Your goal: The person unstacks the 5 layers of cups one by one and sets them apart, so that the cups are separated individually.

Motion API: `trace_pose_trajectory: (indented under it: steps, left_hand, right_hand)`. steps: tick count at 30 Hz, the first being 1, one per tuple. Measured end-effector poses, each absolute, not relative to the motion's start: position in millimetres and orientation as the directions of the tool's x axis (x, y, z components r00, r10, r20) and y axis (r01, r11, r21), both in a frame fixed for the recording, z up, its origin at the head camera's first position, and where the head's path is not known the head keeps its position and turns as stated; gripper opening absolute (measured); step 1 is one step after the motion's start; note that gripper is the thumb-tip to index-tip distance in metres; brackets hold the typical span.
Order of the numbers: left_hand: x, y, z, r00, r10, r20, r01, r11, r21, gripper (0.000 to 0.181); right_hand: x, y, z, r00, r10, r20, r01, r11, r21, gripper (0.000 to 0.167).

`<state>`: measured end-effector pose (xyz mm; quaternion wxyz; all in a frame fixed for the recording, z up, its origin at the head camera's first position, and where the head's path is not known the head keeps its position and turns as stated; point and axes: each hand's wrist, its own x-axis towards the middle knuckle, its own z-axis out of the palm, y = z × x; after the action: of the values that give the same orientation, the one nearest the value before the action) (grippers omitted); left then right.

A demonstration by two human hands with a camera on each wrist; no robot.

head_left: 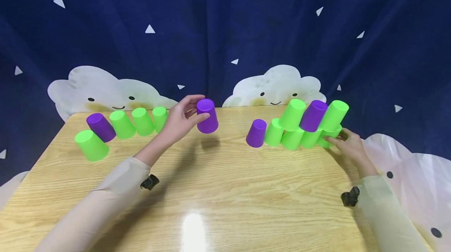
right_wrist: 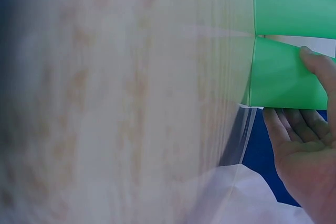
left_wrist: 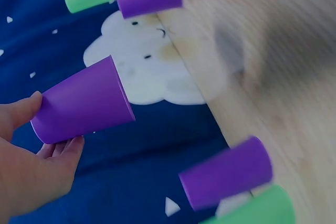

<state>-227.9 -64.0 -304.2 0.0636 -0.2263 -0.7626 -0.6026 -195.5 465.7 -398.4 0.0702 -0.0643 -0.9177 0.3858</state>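
Observation:
An upside-down purple cup (head_left: 207,117) is held above the table by my left hand (head_left: 179,122), thumb on one side and fingers on the other. The left wrist view shows the same cup (left_wrist: 84,103) pinched near its closed end by the hand (left_wrist: 39,166). At the right, my right hand (head_left: 349,146) holds the end green cup (head_left: 327,137) of the lower row, with its thumb on the side. Above that row stand a green cup (head_left: 293,115), a purple cup (head_left: 313,116) and another green cup (head_left: 335,116). A purple cup (head_left: 256,133) ends the lower row at the left.
On the table's (head_left: 225,189) left side stand a purple cup (head_left: 101,127) and several green cups, one (head_left: 91,145) nearer the front. Behind the table hangs a dark blue curtain (head_left: 197,33) with white clouds (head_left: 278,83).

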Motion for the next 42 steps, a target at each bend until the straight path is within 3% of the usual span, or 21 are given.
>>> trace_pose_trajectory:
  steps: [10, 17, 22, 42]
  left_hand:
    - [-214, -136, -322, -0.925, 0.187, 0.329, 0.376, 0.354, 0.856, 0.051]
    - [-200, -191, -331, -0.925, 0.118, 0.360, 0.362, 0.554, 0.750, 0.053]
    - [-196, -219, -340, -0.933, 0.083, 0.350, 0.322, 0.626, 0.710, 0.052]
    - [-198, -241, -364, -0.954, 0.070, 0.290, 0.242, 0.750, 0.615, 0.053]
  right_hand:
    - [-194, 465, -397, -0.979, 0.189, 0.071, 0.083, 0.694, -0.715, 0.076]
    - [-194, 465, -398, -0.981, 0.188, 0.058, 0.088, 0.683, -0.725, 0.078]
    - [-195, 465, -397, -0.979, 0.191, 0.074, 0.082, 0.696, -0.713, 0.075]
    - [-193, 466, -400, -0.982, 0.181, 0.061, 0.087, 0.708, -0.701, 0.077]
